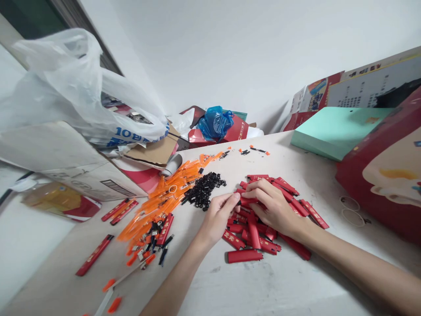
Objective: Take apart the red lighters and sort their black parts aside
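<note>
The left hand point(219, 213) is turned inward, its thumb point(233, 200) lying along the side of the forefinger in a tight pinch. Just beside that pinch, the right hand point(275, 205) arches knuckles-up, its fingers point(258, 188) bent and pointing toward the left thumb; the two sets of fingertips nearly meet. Behind the left hand, its bare forearm point(174, 278) slopes up to the wrist point(201, 245). Behind the right hand, the other bare forearm point(357, 263) stretches away to the right, showing more of its length.

The left hand point(219, 215) and right hand point(272, 208) hold a red casing point(247, 201) over gold-lettered casings point(253, 232); black plastic pieces point(204, 188) lie at the hands' ten o'clock.
</note>
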Action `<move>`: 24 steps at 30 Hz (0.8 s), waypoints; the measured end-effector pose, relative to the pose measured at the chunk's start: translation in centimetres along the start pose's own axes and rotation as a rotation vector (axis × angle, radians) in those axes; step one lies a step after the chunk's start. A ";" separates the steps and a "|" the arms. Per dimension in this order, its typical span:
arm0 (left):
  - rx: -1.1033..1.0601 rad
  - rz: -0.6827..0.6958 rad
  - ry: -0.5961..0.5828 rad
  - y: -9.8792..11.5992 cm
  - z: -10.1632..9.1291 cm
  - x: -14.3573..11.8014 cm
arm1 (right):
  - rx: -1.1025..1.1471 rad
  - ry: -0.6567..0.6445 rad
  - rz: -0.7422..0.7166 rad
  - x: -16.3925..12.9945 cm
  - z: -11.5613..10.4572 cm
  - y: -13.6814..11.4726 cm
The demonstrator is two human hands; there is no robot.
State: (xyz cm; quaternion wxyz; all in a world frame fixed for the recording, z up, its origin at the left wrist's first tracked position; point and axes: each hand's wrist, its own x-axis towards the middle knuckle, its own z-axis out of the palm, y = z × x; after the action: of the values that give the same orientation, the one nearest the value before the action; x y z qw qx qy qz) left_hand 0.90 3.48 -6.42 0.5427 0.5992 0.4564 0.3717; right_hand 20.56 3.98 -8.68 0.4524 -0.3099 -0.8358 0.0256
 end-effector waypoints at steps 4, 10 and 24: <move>0.041 0.028 0.011 0.0 0.0 -0.1 | -0.021 -0.005 -0.006 0.1 -0.1 -0.2; 0.079 0.063 0.009 0.8 0.0 -0.3 | -0.007 -0.012 -0.004 0.2 -0.1 -0.3; 0.065 0.038 0.014 0.3 0.4 -0.6 | -0.012 -0.010 -0.020 0.0 -0.1 -0.3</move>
State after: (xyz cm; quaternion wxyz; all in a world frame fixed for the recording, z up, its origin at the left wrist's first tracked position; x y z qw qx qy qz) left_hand 1.15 2.80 -6.15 0.5127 0.6223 0.4607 0.3710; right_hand 20.52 3.74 -8.49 0.4468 -0.3042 -0.8411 0.0178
